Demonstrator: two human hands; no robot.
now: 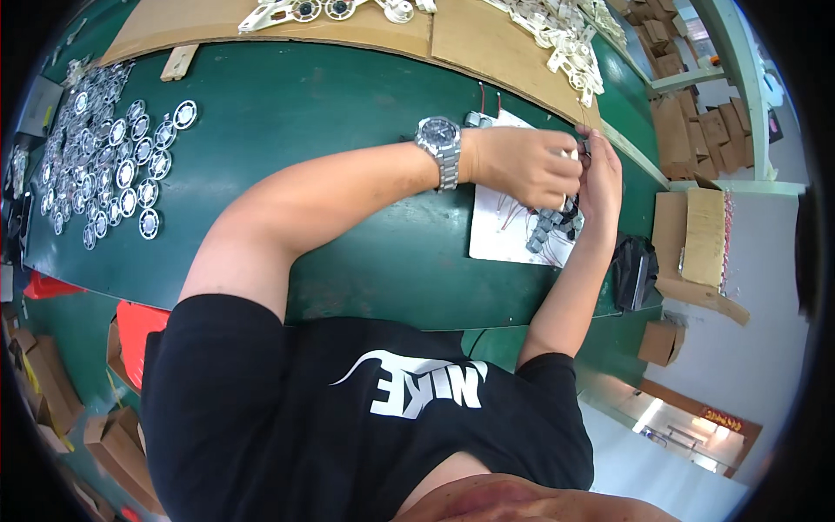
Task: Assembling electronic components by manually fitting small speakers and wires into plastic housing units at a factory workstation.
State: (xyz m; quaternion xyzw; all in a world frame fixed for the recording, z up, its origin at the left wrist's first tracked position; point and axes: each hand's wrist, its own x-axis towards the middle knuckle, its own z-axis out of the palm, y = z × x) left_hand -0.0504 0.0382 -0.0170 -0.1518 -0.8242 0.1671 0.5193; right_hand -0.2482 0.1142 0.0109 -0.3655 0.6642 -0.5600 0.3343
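My left hand (526, 165), with a metal wristwatch (439, 148) on its wrist, reaches across to the right with its fingers curled closed. A bit of something white shows at its fingertips, too small to name. Facing it, my right hand (602, 178) pinches a small grey part with a thin wire rising from it. The fingertips of both hands nearly meet. Below them lies a white board (494, 235) carrying several small grey wired parts (546, 228), which look like little motors. My hands and left wrist cover part of this board.
Many round silver-rimmed parts (126, 174) spread over the green table (348, 96) at the left. Cardboard sheets (483, 52) along the far side carry white plastic frames (570, 56). A black bag (635, 270) is right of my right forearm. Cardboard boxes (696, 244) stand beyond the table.
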